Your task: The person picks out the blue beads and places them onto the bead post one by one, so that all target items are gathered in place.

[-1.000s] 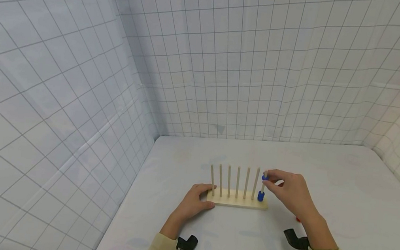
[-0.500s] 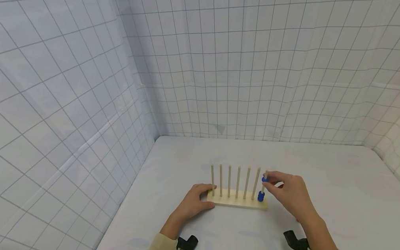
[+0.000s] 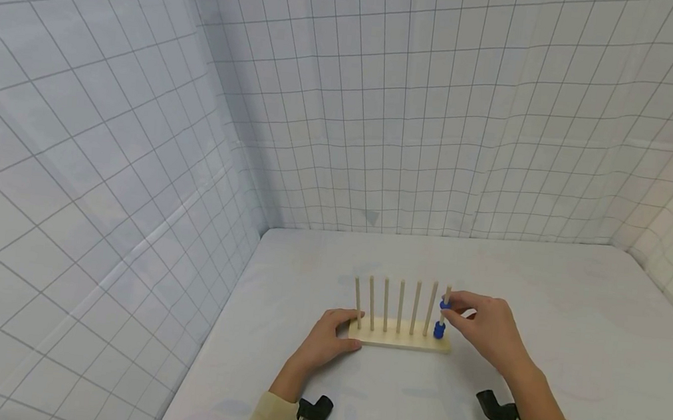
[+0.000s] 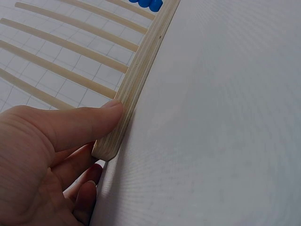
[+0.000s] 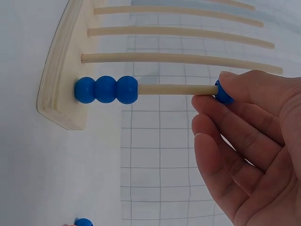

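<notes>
Fingertips [image 5: 225, 84] of the right hand [image 3: 491, 330] pinch a blue bead [image 5: 222, 93] already threaded on the rightmost peg [image 5: 176, 89] of the wooden rack [image 3: 399, 335], near the peg's free end. Three blue beads [image 5: 106, 89] sit stacked at the peg's foot, touching the base. The peg's long axis runs upright from the base (horizontal in the right wrist view), so the stack lies straight down the peg from the pinched bead, with bare peg between them. The left hand [image 3: 325, 339] grips the rack's opposite end, thumb [image 4: 87, 125] pressed flat against the base edge [image 4: 136, 80]; it is well apart from the bead. One loose blue bead [image 5: 83, 221] lies on the table [image 3: 574, 311] near the rack.
</notes>
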The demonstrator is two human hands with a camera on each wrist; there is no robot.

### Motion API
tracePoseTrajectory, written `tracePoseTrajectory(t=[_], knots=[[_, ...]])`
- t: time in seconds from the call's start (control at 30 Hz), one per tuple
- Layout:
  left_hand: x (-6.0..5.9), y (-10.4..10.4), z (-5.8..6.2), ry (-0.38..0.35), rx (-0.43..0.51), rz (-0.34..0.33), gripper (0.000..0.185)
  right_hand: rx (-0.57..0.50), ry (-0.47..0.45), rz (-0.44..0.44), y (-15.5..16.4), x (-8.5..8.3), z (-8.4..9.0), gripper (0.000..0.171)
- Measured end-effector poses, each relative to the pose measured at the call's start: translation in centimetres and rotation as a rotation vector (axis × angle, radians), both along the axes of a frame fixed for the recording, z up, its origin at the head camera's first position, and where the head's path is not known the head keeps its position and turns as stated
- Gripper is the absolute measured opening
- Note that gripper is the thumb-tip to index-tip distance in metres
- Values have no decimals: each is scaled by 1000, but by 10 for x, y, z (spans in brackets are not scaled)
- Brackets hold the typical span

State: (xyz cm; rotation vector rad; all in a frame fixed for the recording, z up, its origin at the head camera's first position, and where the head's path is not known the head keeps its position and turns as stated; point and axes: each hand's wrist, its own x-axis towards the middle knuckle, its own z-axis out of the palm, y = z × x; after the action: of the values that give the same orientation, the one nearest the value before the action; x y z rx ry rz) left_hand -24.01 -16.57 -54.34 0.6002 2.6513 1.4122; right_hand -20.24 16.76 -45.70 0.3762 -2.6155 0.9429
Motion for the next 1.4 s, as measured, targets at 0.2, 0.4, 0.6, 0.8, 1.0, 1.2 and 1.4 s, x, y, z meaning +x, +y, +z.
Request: tracePoseTrajectory(t=[0.2, 0.4, 0.6, 0.8, 1.0, 1.2, 1.4], knots=[[0, 0, 1, 5, -3, -1, 56, 7, 3, 2, 0, -1, -3, 21], [0, 0, 0, 6, -3, -1, 55, 5, -11, -1, 0, 0, -4, 22], [-1, -1, 0, 8, 4, -9, 55, -1, -21, -3, -1, 0, -6, 21], [0, -1, -1, 8, 0, -8, 56, 0, -31, -9, -2, -1, -9, 22], [0, -1, -1, 7, 8, -12, 56, -1, -37, -7, -2, -1, -10, 22], [-1, -1, -1, 11, -2, -14, 57, -3, -57, -5, -2, -1, -12, 21], [0, -1, 0, 17, 2, -16, 57, -7, -61, -2, -1, -2, -16, 21]])
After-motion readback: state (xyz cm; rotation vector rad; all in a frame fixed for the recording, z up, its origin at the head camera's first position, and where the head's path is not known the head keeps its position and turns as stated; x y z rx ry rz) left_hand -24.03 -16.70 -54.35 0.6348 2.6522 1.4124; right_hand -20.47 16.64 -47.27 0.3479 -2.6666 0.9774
